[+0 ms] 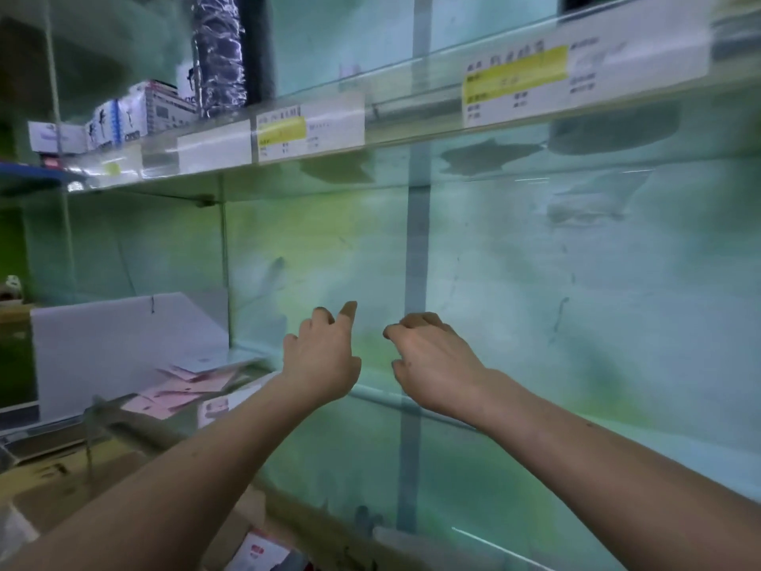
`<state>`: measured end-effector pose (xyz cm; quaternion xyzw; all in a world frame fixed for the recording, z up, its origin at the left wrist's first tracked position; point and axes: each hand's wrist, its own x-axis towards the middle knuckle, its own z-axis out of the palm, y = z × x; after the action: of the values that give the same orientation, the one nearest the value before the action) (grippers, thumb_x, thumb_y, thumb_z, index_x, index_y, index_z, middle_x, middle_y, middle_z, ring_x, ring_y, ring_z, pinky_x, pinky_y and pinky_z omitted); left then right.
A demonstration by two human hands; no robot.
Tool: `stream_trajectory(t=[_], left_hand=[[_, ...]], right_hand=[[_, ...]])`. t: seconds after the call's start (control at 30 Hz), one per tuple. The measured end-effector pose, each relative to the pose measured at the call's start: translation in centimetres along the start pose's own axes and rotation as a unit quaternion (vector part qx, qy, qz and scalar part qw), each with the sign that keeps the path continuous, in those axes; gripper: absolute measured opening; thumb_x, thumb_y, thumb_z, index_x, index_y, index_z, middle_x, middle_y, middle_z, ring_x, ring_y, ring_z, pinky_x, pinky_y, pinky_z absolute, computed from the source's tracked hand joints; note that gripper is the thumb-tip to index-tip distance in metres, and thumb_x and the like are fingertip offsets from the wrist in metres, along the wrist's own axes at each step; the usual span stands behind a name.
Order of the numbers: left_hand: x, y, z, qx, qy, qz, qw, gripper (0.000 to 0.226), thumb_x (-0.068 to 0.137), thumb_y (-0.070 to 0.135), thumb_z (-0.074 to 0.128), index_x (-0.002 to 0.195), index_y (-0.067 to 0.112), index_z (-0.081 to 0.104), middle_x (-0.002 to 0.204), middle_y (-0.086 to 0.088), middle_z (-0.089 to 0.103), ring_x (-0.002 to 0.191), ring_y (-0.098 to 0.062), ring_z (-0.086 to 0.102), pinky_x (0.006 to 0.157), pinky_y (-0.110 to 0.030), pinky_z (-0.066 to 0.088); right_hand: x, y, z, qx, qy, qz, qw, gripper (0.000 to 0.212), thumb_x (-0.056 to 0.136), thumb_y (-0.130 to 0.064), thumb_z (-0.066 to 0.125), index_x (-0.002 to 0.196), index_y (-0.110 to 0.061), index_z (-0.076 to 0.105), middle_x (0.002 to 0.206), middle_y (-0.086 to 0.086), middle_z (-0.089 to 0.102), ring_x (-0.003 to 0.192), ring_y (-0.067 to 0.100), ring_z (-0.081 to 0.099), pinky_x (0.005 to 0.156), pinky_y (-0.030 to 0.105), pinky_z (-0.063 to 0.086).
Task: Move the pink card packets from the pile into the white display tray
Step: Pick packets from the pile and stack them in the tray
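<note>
Several pink card packets (pixel 181 391) lie loosely on the glass shelf at the lower left, in front of a white display tray (pixel 115 344) whose sloped back panel rises behind them. My left hand (pixel 323 356) reaches out over the shelf just right of the packets, fingers apart and holding nothing. Beside it, my right hand (pixel 432 360) hovers over bare glass with its fingers loosely curled and nothing in them. Neither hand touches a packet.
A glass shelf above carries price labels (pixel 309 129), small boxes (pixel 123 115) and a dark wrapped roll (pixel 220 51). A vertical glass divider (pixel 224 261) stands right of the tray. Cardboard boxes (pixel 61 480) and a red-and-white packet (pixel 259 552) sit below.
</note>
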<state>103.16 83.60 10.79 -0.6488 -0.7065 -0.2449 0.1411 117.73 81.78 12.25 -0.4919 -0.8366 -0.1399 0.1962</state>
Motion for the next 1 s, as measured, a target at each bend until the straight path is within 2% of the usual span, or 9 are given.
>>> stream_trajectory(t=[0.27,0.67,0.83,1.0], left_hand=[[2.6,-4.6,0.5,-0.007,-0.046,0.033,0.998,0.077,0.090,0.031,0.055,0.150,0.028,0.008,0.131,-0.011,0.039,0.117,-0.030,0.045,0.091,-0.042,0.038],[4.1,-12.1,0.1,-0.057,-0.116,0.051,0.990,0.080,0.087,0.026,0.056,0.151,0.027,0.008,0.133,-0.014,0.038,0.114,-0.035,0.049,0.098,-0.047,0.041],[4.3,-14.1,0.2,-0.088,-0.152,0.055,0.983,0.083,0.085,0.024,0.058,0.150,0.027,0.007,0.138,-0.015,0.035,0.118,-0.035,0.048,0.100,-0.048,0.040],[4.3,-16.0,-0.1,-0.108,-0.165,0.064,0.978,0.080,0.085,0.023,0.058,0.149,0.027,0.010,0.135,-0.014,0.036,0.113,-0.034,0.050,0.098,-0.047,0.042]], right_hand=[[2.6,-2.9,1.9,-0.025,-0.011,0.033,0.999,0.038,0.089,-0.005,0.045,0.126,-0.008,0.051,0.128,0.012,0.051,0.122,0.030,0.040,0.095,0.038,0.043],[5.5,-9.9,5.2,-0.030,-0.054,0.056,0.997,0.036,0.089,-0.009,0.046,0.124,-0.009,0.053,0.125,0.012,0.052,0.121,0.030,0.041,0.095,0.037,0.041],[6.1,-12.3,5.9,-0.020,-0.086,0.057,0.994,0.034,0.091,-0.020,0.048,0.123,-0.009,0.055,0.123,0.011,0.054,0.118,0.031,0.044,0.095,0.039,0.042],[6.7,-14.6,6.3,0.011,-0.118,0.082,0.990,0.035,0.091,-0.026,0.048,0.122,-0.010,0.057,0.123,0.013,0.055,0.118,0.031,0.046,0.094,0.041,0.044]])
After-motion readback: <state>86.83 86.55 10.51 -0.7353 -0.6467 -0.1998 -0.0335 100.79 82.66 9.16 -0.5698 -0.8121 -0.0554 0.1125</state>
